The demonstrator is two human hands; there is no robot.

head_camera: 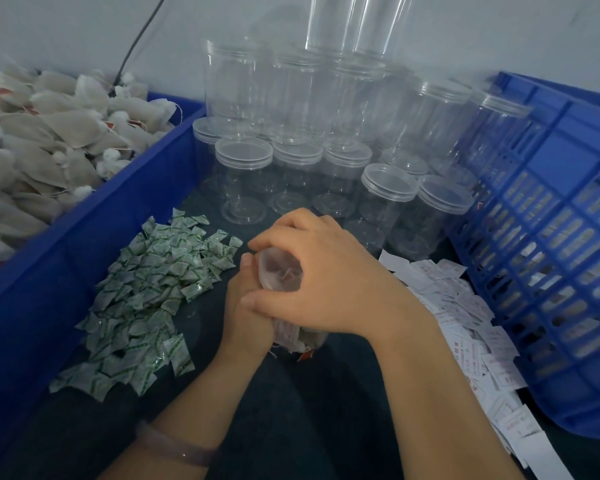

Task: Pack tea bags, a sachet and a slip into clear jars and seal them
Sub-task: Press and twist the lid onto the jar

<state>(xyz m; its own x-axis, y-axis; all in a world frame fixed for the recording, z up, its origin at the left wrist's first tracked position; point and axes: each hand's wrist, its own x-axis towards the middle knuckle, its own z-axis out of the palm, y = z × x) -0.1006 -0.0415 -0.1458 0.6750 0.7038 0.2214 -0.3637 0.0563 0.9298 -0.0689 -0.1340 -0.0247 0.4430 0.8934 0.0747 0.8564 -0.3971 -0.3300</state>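
Note:
A clear jar (300, 341) packed with tea bags and a printed slip stands on the dark table at centre. My left hand (245, 317) wraps around the jar's side. My right hand (323, 275) curls over its clear lid (278, 271), fingers gripping the rim. The hands hide most of the jar. A heap of green-and-white sachets (146, 296) lies to the left. White slips (465, 334) with red print lie scattered to the right. Tea bags (42, 143) fill the blue bin on the left.
Stacked empty clear jars (312, 133) with lids crowd the back of the table. A blue solid bin (84, 237) borders the left. A blue lattice crate (551, 254) stands on the right. A black cable runs down the wall behind.

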